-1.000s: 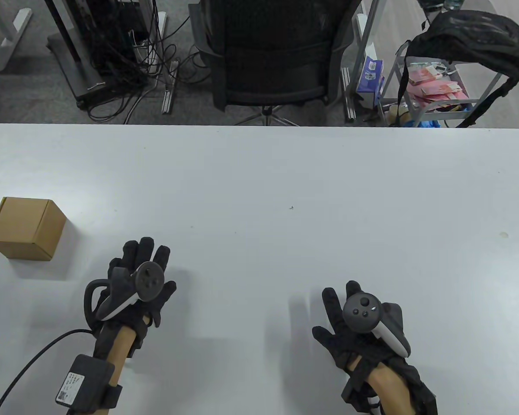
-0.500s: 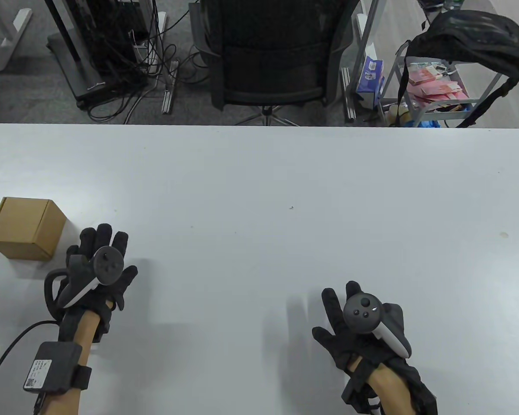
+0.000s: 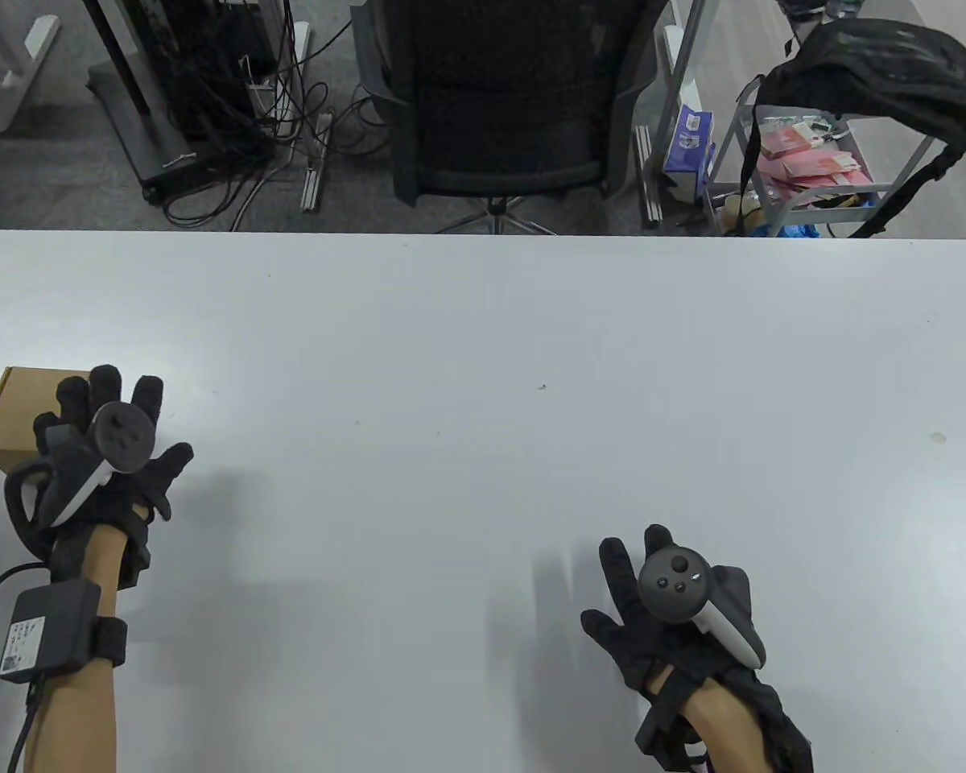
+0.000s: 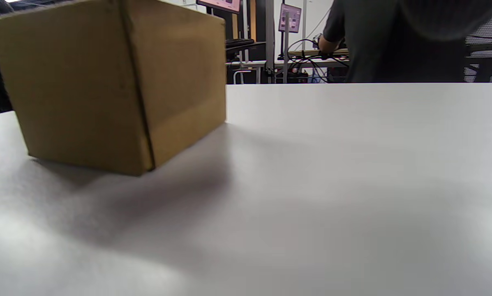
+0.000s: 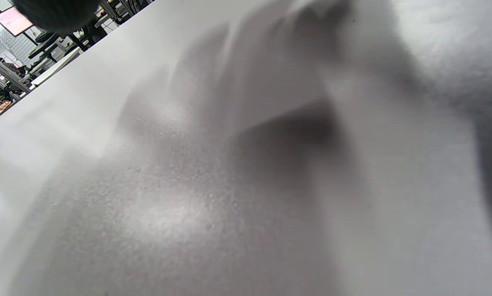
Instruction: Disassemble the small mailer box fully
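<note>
The small mailer box [image 3: 24,403] sat closed and fully assembled at the far left edge of the counter [image 3: 483,362], a plain brown cardboard cube resting flat on the white surface. In the left wrist view the box [image 4: 106,86] filled the upper left, one vertical corner edge turned toward the camera, its shadow falling on the counter [image 4: 311,185] in front of it.

The left hand [image 3: 101,459] hung over the near right part of the box in the table view, its gloved fingers [image 3: 105,386] spread and reaching across the top. Whether they touched the cardboard could not be told; the left wrist view showed no fingers on the faces visible there, so the hand appeared open with nothing gripped. A tracker [image 3: 121,435] sat on the back of that hand, and a small black module [image 3: 44,620] was strapped to the forearm.

The right hand [image 3: 668,620] lay well apart from the box, near the front right of the counter, fingers [image 3: 616,564] splayed and holding nothing, with its own tracker [image 3: 676,584] on top. The right wrist view showed only blurred counter [image 5: 167,185] and shadow.

Beyond the far edge stood a black office chair [image 3: 507,105], and to the right a wire cart [image 3: 813,177] with a black backpack [image 3: 877,72] draped over it.
</note>
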A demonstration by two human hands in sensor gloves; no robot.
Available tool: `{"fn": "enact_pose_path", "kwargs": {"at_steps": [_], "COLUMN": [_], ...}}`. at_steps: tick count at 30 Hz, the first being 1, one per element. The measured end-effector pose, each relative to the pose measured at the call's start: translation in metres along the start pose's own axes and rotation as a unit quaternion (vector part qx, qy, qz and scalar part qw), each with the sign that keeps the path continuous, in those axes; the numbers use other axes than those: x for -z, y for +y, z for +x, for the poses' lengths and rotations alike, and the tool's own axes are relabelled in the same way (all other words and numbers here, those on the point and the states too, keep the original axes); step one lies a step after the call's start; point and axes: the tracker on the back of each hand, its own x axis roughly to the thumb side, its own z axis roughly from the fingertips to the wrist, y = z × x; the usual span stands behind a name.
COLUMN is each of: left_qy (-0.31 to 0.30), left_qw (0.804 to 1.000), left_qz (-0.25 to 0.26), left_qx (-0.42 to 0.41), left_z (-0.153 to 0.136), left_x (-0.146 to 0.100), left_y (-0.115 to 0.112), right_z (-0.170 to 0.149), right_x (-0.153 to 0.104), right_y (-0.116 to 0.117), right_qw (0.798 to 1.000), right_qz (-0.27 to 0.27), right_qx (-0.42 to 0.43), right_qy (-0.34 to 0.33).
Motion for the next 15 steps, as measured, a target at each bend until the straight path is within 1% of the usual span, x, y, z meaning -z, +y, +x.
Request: {"fn": "enact_pose_path", "kwargs": {"at_steps": [6, 11, 13, 15], "left_qy": [0.038, 0.086, 0.107, 0.116], "left_qw": [0.998, 0.995, 0.992, 0.989], "left_qz": [-0.033, -0.058, -0.07, -0.081], "left_qx": [0.026, -0.007, -0.019, -0.034], "left_z": [-0.021, -0.045, -0.057, -0.066], "left_x": [0.024, 0.042, 0.05, 0.056], "left_y": [0.012, 0.018, 0.017, 0.014], "right_z": [0.001, 0.002, 0.001, 0.001], "right_x": [0.001, 0.001, 0.002, 0.003], "right_y": [0.001, 0.001, 0.002, 0.003], "right_qw": [1.0, 1.0, 1.0, 1.0], "right_qz": [0.004, 0.006, 0.007, 0.009], "right_qx": [-0.004, -0.006, -0.006, -0.006], "right_qy": [0.004, 0.006, 0.008, 0.015]}}
